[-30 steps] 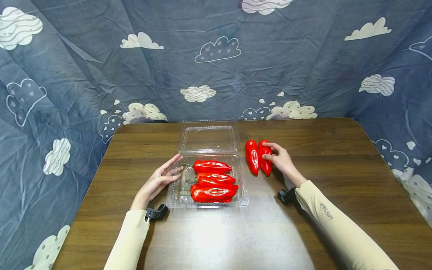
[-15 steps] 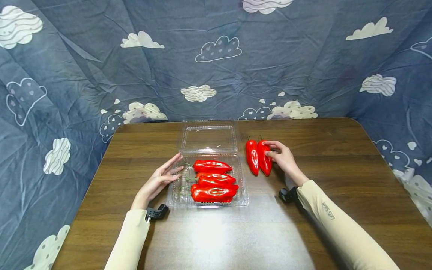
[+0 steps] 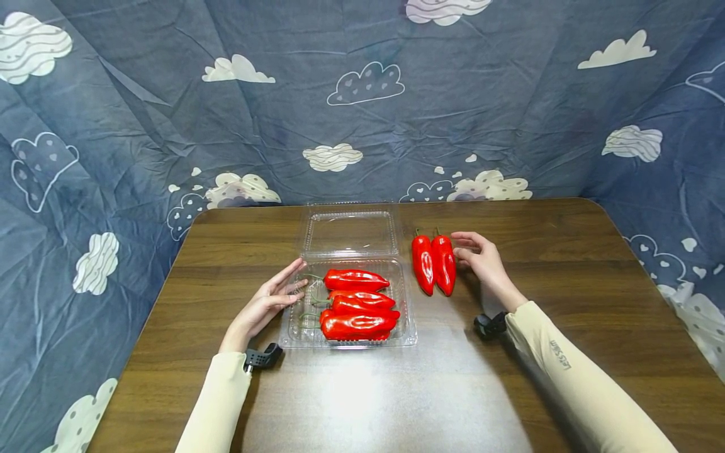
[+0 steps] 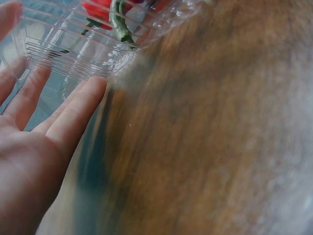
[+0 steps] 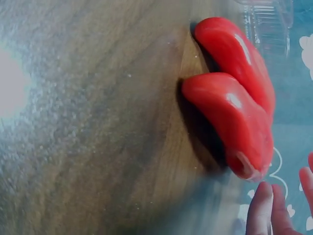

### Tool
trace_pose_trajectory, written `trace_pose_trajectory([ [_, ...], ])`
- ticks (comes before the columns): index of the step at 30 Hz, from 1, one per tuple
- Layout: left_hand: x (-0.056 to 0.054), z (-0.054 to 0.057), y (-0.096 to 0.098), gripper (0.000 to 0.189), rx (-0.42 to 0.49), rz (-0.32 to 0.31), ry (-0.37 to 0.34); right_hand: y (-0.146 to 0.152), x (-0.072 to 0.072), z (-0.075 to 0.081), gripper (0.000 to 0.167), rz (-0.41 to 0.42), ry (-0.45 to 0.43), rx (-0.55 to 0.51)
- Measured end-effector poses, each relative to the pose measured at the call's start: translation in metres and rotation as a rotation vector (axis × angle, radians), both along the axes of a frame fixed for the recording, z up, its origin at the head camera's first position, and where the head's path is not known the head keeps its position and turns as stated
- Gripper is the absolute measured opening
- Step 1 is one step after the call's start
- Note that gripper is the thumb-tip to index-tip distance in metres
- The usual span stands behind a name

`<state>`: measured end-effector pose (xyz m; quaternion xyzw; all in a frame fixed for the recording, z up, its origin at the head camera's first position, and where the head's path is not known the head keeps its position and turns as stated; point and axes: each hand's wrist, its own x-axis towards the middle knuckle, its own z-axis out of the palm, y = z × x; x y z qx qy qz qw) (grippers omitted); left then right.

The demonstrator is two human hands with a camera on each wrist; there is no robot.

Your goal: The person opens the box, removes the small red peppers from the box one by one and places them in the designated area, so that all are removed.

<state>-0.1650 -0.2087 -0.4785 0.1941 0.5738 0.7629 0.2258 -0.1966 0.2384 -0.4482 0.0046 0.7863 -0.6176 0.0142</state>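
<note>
Two red peppers (image 3: 444, 267) lay on the wooden table (image 3: 544, 242), right of an open clear container (image 3: 406, 328).
The right hand (image 3: 483, 261), fingers loosely parted, was just beside them; the left hand (image 3: 262, 309), fingers spread, stood against the container's left wall. More peppers (image 3: 359, 325) lay inside it.

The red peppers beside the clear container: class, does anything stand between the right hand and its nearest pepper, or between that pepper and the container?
Nothing visible stands between the right hand and the nearest red pepper; the other loose pepper lies between it and the clear clamshell container.
</note>
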Motion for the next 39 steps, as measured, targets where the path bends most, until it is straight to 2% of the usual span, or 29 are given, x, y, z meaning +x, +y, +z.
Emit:
trace_pose_trajectory([
  [9, -0.001, -0.002, -0.001, 0.072, 0.000, 0.002, -0.004, -0.009, 0.004, 0.006, 0.036, 0.048, 0.075, -0.098],
  [14, -0.001, -0.003, -0.001, 0.071, -0.005, -0.002, 0.007, -0.020, 0.007, 0.009, 0.035, 0.104, 0.096, -0.137],
  [26, -0.001, -0.004, 0.000, 0.071, -0.006, -0.001, 0.012, -0.044, 0.013, 0.014, 0.033, 0.233, 0.100, -0.172],
  [32, -0.001, -0.004, 0.000, 0.070, -0.006, 0.002, 0.008, -0.052, 0.014, 0.017, 0.034, 0.274, 0.078, -0.179],
  [39, -0.001, -0.001, 0.000, 0.071, -0.002, 0.003, -0.003, -0.062, 0.018, 0.019, 0.036, 0.370, 0.037, -0.176],
])
